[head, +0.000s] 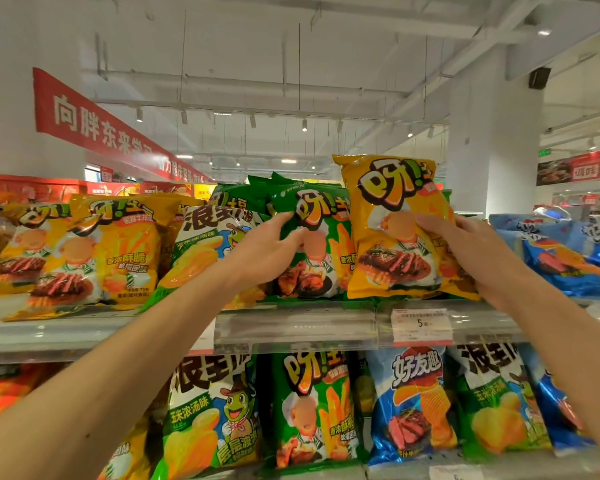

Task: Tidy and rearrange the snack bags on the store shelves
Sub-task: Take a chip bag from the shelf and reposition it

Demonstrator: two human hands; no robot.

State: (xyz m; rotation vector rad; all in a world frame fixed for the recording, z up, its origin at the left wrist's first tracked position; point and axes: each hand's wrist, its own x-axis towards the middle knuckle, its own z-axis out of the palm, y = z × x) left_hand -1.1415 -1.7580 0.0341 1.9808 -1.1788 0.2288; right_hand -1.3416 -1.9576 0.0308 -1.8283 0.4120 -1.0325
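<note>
On the top shelf (291, 329), my right hand (471, 247) grips the right edge of an upright yellow snack bag (392, 230), thumb across its front. My left hand (267, 251) holds the left side of a green snack bag (321, 244) just left of it, fingers curled on its front. The yellow bag overlaps the green one's right edge. More green bags stand behind them. A white-and-green bag (205, 244) leans to the left of my left hand.
Yellow bags (94, 254) fill the top shelf's left, blue bags (568, 261) its right. A price tag (421, 325) sits on the shelf rail. The lower shelf holds green, white-green and blue bags (413, 403). A red banner (94, 123) hangs above.
</note>
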